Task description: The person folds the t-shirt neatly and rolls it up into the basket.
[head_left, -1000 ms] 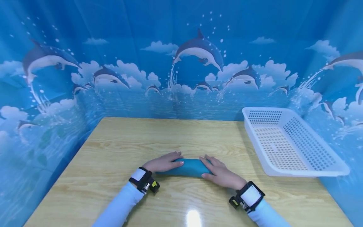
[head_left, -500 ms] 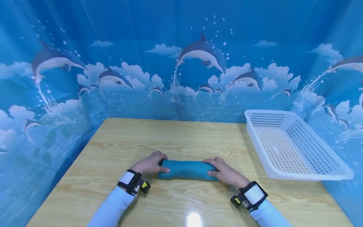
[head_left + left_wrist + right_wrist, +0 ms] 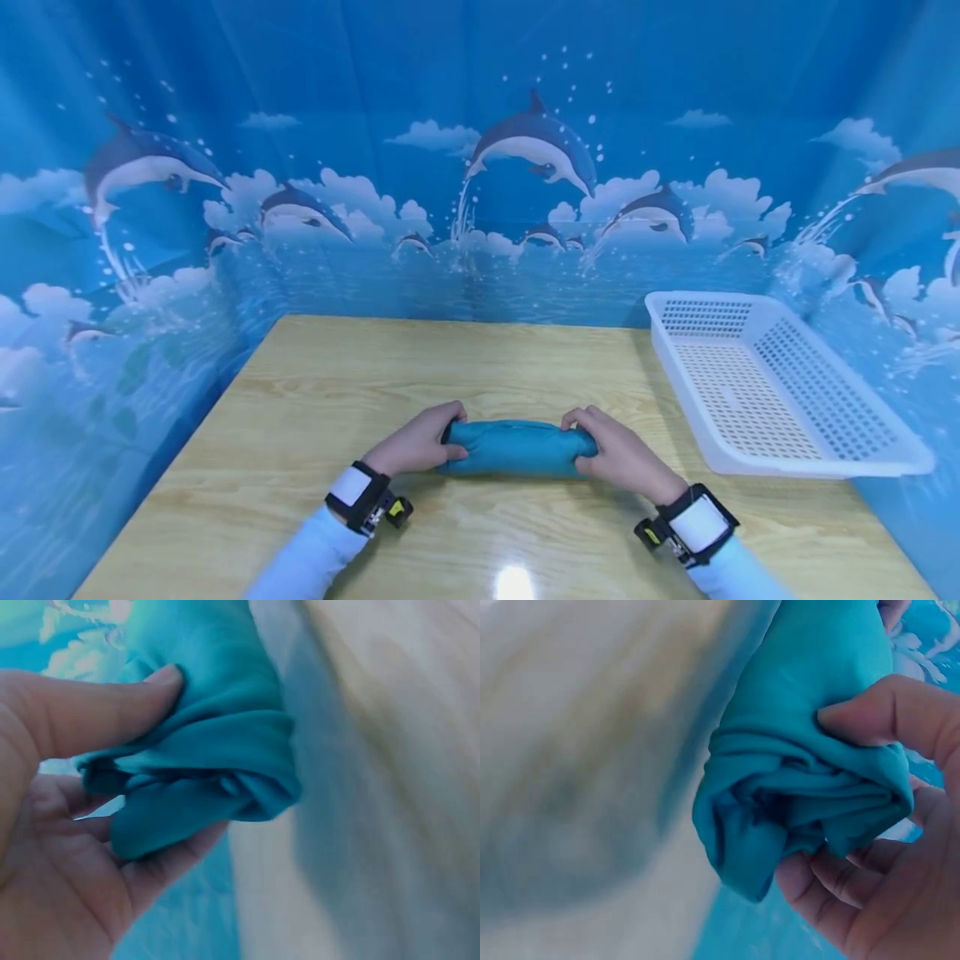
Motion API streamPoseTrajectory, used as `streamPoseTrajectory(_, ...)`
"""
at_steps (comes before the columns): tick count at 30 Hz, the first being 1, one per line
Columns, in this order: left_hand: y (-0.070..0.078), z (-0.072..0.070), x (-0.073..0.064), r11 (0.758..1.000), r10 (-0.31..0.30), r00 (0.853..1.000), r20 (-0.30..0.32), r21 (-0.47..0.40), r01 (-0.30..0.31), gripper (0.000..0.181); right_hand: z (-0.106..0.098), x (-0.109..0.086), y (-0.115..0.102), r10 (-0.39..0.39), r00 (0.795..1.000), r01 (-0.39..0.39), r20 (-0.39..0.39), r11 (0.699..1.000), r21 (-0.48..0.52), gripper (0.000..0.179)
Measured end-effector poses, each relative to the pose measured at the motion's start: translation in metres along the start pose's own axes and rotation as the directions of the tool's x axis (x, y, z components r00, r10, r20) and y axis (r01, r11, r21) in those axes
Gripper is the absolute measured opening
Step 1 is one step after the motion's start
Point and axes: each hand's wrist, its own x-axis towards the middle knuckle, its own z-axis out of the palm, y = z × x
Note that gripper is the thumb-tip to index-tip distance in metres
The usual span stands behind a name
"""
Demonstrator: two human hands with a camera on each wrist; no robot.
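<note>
A teal cloth (image 3: 517, 448), rolled into a thick tube, lies crosswise low in the middle of the head view. My left hand (image 3: 420, 442) grips its left end, thumb on the near side and fingers on the far side. At the other end my right hand (image 3: 621, 450) holds the roll in the same way. The left wrist view shows loose folds of the cloth (image 3: 199, 761) between thumb and fingers. Bunched layers fill the end of the cloth (image 3: 802, 780) in the right wrist view, with the thumb pressed on top.
A white perforated plastic basket (image 3: 712, 417) stands at the right side of the wood-grain table (image 3: 450, 358). Behind and beside the table hangs a blue curtain (image 3: 375, 267) printed with dolphins.
My hands lay spread over the roll a second ago; they now grip its two ends. In the last half second, both hands and the roll have shifted slightly right.
</note>
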Motion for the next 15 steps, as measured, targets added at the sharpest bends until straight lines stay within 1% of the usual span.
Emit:
streamPoseTrajectory(2,0.011,0.0,0.002,0.999,0.033,0.999,-0.036,0.004,-0.033,0.022,-0.012,-0.005,-0.002,-0.029,0.997,0.024,-0.067,0.997,-0.069,0.044)
streamPoseTrajectory(4,0.025,-0.001,0.008,0.997,0.074,0.994,-0.084,0.018,-0.073,0.022,-0.028,-0.01,-0.003,-0.041,0.991,0.025,-0.127,0.992,-0.125,0.045)
streamPoseTrajectory(5,0.033,-0.002,0.013,0.995,0.098,0.989,-0.108,0.024,-0.096,0.021,-0.038,-0.014,-0.002,-0.034,0.988,0.011,-0.154,0.988,-0.152,0.045)
streamPoseTrajectory(7,0.053,-0.002,0.025,0.986,0.162,0.974,-0.158,0.059,-0.154,0.021,-0.058,-0.022,-0.001,-0.019,0.981,-0.023,-0.194,0.977,-0.213,0.045)
streamPoseTrajectory(9,0.075,0.001,0.039,0.971,0.233,0.953,-0.195,0.1,-0.217,0.024,-0.079,-0.031,0.003,0.012,0.976,-0.07,-0.218,0.963,-0.26,0.045)
streamPoseTrajectory(11,0.096,0.007,0.054,0.947,0.313,0.924,-0.219,0.151,-0.285,0.026,-0.099,-0.041,0.012,0.04,0.968,-0.117,-0.246,0.944,-0.309,0.045)
streamPoseTrajectory(13,0.116,0.017,0.069,0.915,0.389,0.892,-0.229,0.209,-0.346,0.027,-0.117,-0.052,0.031,0.072,0.96,-0.163,-0.269,0.929,-0.333,0.045)
streamPoseTrajectory(15,0.136,0.029,0.084,0.884,0.443,0.867,-0.231,0.274,-0.379,0.027,-0.134,-0.063,0.063,0.119,0.949,-0.216,-0.291,0.918,-0.331,0.048)
